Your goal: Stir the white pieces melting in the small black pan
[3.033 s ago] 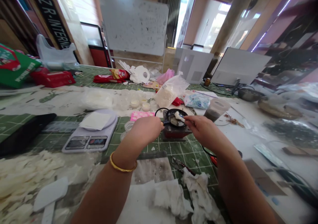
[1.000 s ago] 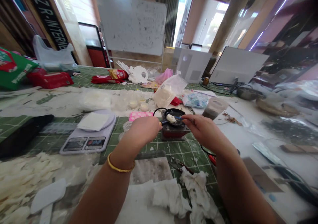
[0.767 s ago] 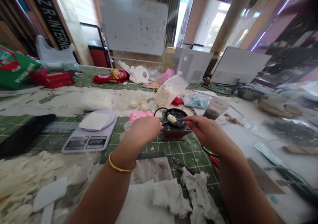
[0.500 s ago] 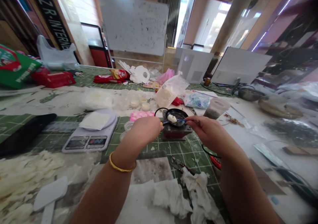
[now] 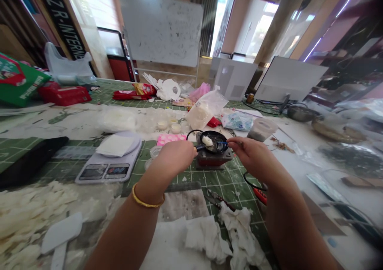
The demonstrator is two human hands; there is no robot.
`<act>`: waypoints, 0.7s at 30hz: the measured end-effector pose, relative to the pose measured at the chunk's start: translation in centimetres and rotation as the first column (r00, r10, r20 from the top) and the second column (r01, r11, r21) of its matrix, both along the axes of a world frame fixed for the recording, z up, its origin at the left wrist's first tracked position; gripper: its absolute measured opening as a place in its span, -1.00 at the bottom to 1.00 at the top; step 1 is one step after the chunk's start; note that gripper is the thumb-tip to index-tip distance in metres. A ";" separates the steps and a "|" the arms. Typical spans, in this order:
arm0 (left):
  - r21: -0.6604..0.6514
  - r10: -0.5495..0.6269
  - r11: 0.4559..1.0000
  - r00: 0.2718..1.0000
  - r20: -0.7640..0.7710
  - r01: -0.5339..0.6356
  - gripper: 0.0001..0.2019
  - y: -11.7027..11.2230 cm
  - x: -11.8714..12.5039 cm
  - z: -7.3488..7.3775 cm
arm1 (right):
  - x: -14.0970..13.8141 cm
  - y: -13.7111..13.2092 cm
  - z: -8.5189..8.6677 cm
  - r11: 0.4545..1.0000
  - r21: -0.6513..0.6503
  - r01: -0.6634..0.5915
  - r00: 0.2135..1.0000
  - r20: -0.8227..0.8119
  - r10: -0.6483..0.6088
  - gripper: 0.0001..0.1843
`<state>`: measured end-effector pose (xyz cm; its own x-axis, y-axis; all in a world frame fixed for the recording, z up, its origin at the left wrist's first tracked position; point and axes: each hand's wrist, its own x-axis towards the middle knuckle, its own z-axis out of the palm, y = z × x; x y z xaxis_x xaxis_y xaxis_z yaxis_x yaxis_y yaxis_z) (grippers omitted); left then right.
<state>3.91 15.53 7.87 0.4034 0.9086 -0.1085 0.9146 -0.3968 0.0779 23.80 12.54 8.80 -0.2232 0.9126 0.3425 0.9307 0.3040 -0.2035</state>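
Observation:
A small black pan (image 5: 221, 148) rests over a compact dark-red heater (image 5: 212, 162). My left hand (image 5: 178, 157) is closed around the pan's handle (image 5: 198, 147), wrist in a gold bangle. In the pan, towards its left side, lies a soft white lump (image 5: 207, 141). My right hand (image 5: 250, 152) pinches a thin blue stick (image 5: 222, 142), whose far end reaches into the pan near the lump. What kind of tool the stick is, I cannot make out.
A kitchen scale (image 5: 110, 158) with white paper stands left; a pink mold (image 5: 171, 139) lies behind my left hand. Scissors (image 5: 220, 200) and crumpled tissue (image 5: 239, 232) lie in front. White flakes (image 5: 32, 210) and a white spatula (image 5: 62, 234) are front left. A cup (image 5: 261, 129) stands right.
My right hand has moved slightly right and up, drawing the blue stick away from the white lump. The left hand and the pan have barely shifted.

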 end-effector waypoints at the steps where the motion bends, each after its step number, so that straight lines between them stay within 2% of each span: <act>1: 0.001 -0.007 1.000 1.000 -0.001 0.007 -0.65 0.0 0.0 0.0 | 0.1 -0.2 0.1 1.000 0.020 0.001 1.000 -0.017 0.000 -0.68; 5: -0.011 0.003 1.000 1.000 -0.009 -0.003 -0.66 0.1 0.0 0.0 | -0.2 -0.8 0.4 0.996 0.092 0.001 0.994 -0.108 0.009 -0.66; 9: -0.010 0.002 1.000 1.000 -0.004 -0.002 -0.65 0.0 0.0 0.0 | -0.7 -0.6 0.1 0.994 0.110 -0.010 0.988 -0.154 0.027 -0.67; 21: 0.009 -0.006 1.000 1.000 -0.013 0.006 -0.67 0.0 -0.1 0.0 | -0.5 -0.1 -0.1 0.999 0.039 0.009 0.996 -0.085 -0.006 -0.69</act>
